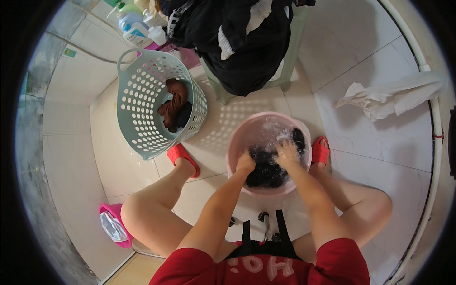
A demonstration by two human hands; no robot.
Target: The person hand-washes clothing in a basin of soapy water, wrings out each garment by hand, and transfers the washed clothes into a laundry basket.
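Observation:
Between my feet stands a pink plastic basin with water and a soaked black garment in it. At the basin's left side my left hand is curled onto the garment's edge, its fingertips hidden by the cloth. My right hand reaches into the splashing water farther right, fingers spread and touching the dark cloth. A separate-looking dark lump of cloth rests against the right inner wall; whether it joins the garment is unclear.
A pale green perforated laundry basket holds brown and dark clothes. Black clothes are heaped on a green plastic stool. Bottles stand back left. White cloth hangs at the right pipe; a pink bin sits left.

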